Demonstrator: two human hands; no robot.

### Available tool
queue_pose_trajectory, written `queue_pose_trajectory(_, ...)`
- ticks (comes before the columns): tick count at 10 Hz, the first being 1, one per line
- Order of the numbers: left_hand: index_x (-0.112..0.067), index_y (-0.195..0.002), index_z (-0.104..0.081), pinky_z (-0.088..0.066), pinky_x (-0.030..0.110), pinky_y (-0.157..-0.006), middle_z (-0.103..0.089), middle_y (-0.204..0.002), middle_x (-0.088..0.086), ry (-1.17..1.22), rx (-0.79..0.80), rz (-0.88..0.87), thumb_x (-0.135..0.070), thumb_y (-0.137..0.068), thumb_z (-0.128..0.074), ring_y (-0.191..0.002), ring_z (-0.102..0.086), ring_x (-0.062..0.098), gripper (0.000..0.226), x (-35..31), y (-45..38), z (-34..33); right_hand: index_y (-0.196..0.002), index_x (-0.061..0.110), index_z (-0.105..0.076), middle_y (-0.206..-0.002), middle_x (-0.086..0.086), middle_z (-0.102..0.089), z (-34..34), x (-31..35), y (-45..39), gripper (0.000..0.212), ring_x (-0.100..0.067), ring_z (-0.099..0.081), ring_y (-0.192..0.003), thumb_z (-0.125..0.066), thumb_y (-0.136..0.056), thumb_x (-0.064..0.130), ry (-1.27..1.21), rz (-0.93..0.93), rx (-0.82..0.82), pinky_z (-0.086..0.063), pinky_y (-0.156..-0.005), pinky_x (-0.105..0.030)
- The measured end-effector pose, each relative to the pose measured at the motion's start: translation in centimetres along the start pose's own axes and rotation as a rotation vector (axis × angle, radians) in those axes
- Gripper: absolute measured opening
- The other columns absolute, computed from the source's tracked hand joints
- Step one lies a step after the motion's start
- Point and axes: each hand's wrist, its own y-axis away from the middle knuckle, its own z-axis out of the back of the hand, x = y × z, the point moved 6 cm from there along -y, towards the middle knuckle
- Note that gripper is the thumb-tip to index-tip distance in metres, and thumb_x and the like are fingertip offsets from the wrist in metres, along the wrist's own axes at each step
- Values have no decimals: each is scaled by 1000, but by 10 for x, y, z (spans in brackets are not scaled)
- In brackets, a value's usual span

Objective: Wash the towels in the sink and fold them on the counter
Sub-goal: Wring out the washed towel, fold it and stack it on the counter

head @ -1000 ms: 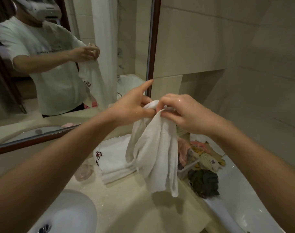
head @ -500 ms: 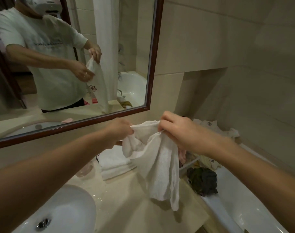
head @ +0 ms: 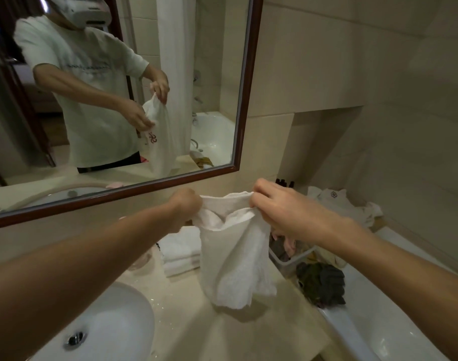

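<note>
Above the counter (head: 186, 334), between the two raised hands, hangs a white towel (head: 233, 259). It is terry, rumpled and bunched at its upper edge, and falls in loose vertical folds to a ragged lower end that stops short of the counter top. The left hand (head: 187, 205) grips one upper corner in a closed fist; the right hand (head: 277, 207) pinches the other corner with curled fingers. Behind the towel a stack of folded white towels (head: 181, 252) lies on the counter, near the wall. To the left sits the white sink (head: 113, 321). To the right a basket (head: 291, 261) holds mixed cloths, beside a dark rag (head: 321, 285). A framed mirror (head: 245, 100) reflects the person.
</note>
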Motion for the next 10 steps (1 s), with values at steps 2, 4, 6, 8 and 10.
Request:
queue_pose_trajectory(2, -3, -94, -63, -57, 29, -59, -67, -86, 11, -702, 90, 79, -19, -99, -53, -67, -65, 22, 20, -32, 15, 26, -108, -6, -64, -106, -24, -56, -8, 0, 9, 23, -42, -55, -90, -49, -91, -4, 4, 30, -12, -45, -70, -46)
queue_pose_trajectory(4, -1, -102, -52, -50, 32, -60, -55, -86, 12, 73, -152, 143, 0, -97, -40, -70, -54, 22, 13, -10, 3, 7, -127, 12, -53, -113, -1, -52, 1, 13, -7, 44, -9, -39, -90, -71, -87, 7, 13, 134, -87, -44, -69, -23)
queue_pose_trajectory(6, 2, -97, -66, -50, 20, -67, -59, -91, 13, -443, 243, -86, 7, -93, -49, -82, -55, 18, 18, -48, 24, 14, -134, 20, -53, -115, 13, -42, -6, -49, -1, 36, -6, -47, -104, -55, -100, 10, -193, -183, -57, -47, -97, -28)
queue_pose_trajectory(8, -3, -96, -64, -58, 31, -61, -65, -85, 14, -751, -37, -236, -18, -102, -43, -64, -64, 22, 27, -64, 18, 19, -121, 15, -56, -117, 0, -58, -13, -55, -25, 21, -17, -58, -101, -53, -100, 15, -70, -246, -170, -43, -80, -26)
queue_pose_trajectory(10, -10, -86, -70, -49, 31, -57, -69, -82, 9, -527, -40, -488, -14, -97, -43, -77, -66, 25, 30, -38, 49, 18, -110, 17, -64, -104, 8, -58, -11, -48, 4, 16, -11, -58, -87, -56, -97, 11, -232, -290, -416, -52, -75, -31)
